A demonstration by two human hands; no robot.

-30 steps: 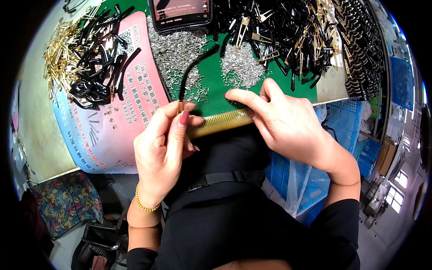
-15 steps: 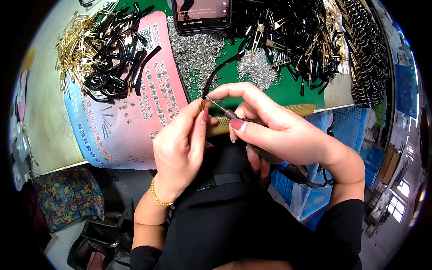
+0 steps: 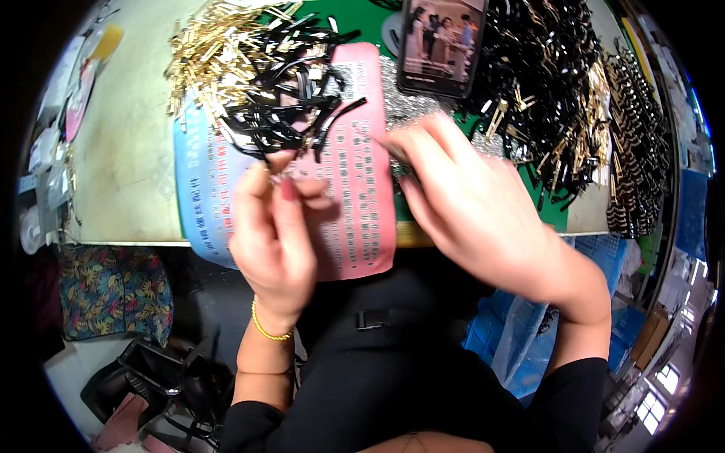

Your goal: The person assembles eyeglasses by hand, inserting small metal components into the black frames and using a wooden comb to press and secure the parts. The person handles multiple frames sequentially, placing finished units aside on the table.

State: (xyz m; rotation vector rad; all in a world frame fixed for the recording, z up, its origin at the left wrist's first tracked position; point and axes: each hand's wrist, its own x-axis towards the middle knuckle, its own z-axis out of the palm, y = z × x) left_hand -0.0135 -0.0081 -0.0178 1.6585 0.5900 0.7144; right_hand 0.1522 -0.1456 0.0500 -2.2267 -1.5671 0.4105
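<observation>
Beyond the narrowed fingers of the left hand (image 3: 273,249) lie glossy, curved black plastic strips (image 3: 266,134), probably light, stiff, slippery, best pinched mid-length; blur hides whether it or the bent-fingered right hand (image 3: 479,208) holds anything.

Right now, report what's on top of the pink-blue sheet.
Black and gold pieces lie heaped partly on the sheet; anything they or the left hand cover is hidden.

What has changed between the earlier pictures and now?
The left hand has moved left, over the printed sheet, near the black curved pieces; blur hides whether it still grips one. The right hand has drawn apart from it; its screwdriver no longer shows. The phone and gold pile stayed put.
</observation>
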